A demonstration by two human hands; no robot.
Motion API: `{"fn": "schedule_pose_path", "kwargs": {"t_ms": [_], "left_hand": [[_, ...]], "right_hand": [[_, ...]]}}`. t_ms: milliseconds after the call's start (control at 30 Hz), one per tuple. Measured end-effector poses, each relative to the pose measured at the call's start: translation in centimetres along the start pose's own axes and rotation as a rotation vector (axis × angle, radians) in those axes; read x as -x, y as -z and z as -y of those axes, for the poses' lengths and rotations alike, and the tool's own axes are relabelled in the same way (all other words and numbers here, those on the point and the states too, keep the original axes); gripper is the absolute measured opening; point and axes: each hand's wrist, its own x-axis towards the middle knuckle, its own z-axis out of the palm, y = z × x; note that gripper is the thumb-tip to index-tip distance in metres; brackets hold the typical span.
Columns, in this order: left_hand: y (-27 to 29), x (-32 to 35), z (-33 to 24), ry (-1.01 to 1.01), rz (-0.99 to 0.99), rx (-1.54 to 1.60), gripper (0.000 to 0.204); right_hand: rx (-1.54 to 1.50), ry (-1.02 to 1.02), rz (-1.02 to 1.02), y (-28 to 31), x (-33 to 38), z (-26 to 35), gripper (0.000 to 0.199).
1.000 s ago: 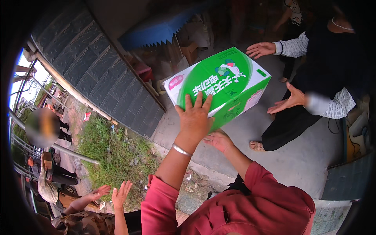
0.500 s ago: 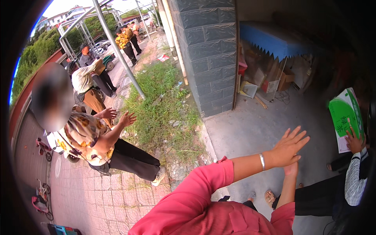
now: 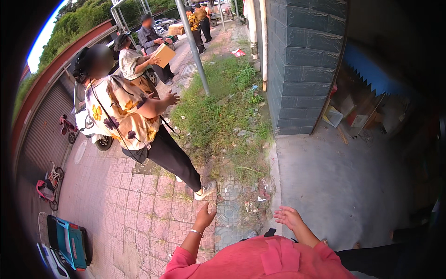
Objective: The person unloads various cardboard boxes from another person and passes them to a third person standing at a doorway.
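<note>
My left hand (image 3: 205, 217) is raised in front of me, empty, fingers loosely together, with a thin bracelet at the wrist. My right hand (image 3: 288, 216) is held out beside it, palm down, fingers spread, holding nothing. Both come out of the red sleeves of my top (image 3: 269, 260). A person in a floral shirt (image 3: 121, 111) stands on the paving to my left, turned away, one hand open. Farther back another person holds a brown cardboard box (image 3: 163, 54).
Patterned paving lies below me, a patch of grass (image 3: 223, 111) ahead, and a grey tiled wall (image 3: 302, 65) on the right with a concrete floor (image 3: 344, 186) beside it. A metal pole (image 3: 193, 46) rises from the grass. Scooters (image 3: 86, 125) and small vehicles are parked at left.
The view has swung left, away from the person with the green and white box, which is no longer seen. My hands have dropped lower, empty. The floral-shirted person now stands closer, upright.
</note>
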Motion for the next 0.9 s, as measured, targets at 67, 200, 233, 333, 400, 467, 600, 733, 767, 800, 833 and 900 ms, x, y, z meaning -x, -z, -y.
{"fn": "schedule_pose_path", "kwargs": {"t_ms": [67, 200, 233, 333, 400, 467, 600, 733, 767, 800, 833, 900], "left_hand": [[-0.4, 0.2, 0.8, 0.025, -0.040, 0.064, 0.066], [-2.1, -1.8, -2.1, 0.042, 0.067, 0.259, 0.066], [-2.5, -2.5, -2.9, -0.040, 0.038, 0.246, 0.066], [-3.2, -4.4, -5.2, -0.223, -0.003, 0.208, 0.065], [-3.2, -5.3, -6.3, -0.252, 0.010, 0.190, 0.065], [-3.3, -5.9, -6.8, -0.251, 0.036, 0.200, 0.065], [-3.1, -6.3, -7.0, -0.202, 0.093, 0.252, 0.065], [-2.5, -6.0, -8.0, -0.202, 0.087, 0.225, 0.066], [-2.1, -5.9, -8.5, -0.199, 0.081, 0.221, 0.066], [-2.0, -6.3, -8.5, -0.189, 0.079, 0.220, 0.066], [-2.0, -6.7, -8.5, -0.178, 0.076, 0.218, 0.066], [-1.7, -7.0, -9.0, -0.176, 0.072, 0.233, 0.065]], "right_hand": [[0.026, 0.012, 0.007, -0.7, -1.4, 0.1, 0.036], [0.085, 0.034, 0.027, -2.8, -3.0, 1.0, 0.036], [0.097, 0.045, 0.037, -3.4, -3.1, 1.1, 0.036], [0.112, 0.069, 0.045, -3.8, -3.0, 0.9, 0.036], [0.103, 0.068, 0.045, -3.5, -2.8, 0.6, 0.035], [0.074, 0.073, 0.005, -2.8, -2.1, 0.5, 0.036], [0.006, 0.112, -0.039, 0.1, -1.5, 0.2, 0.036], [-0.027, 0.141, -0.074, 2.0, -1.6, 0.0, 0.034], [-0.032, 0.142, -0.074, 2.0, -1.5, 0.3, 0.034], [-0.037, 0.142, -0.075, 2.0, -1.5, 0.5, 0.034], [-0.035, 0.140, -0.084, 1.8, -1.5, 0.7, 0.034], [-0.027, 0.132, -0.106, 1.6, -1.5, 0.8, 0.034]]}}
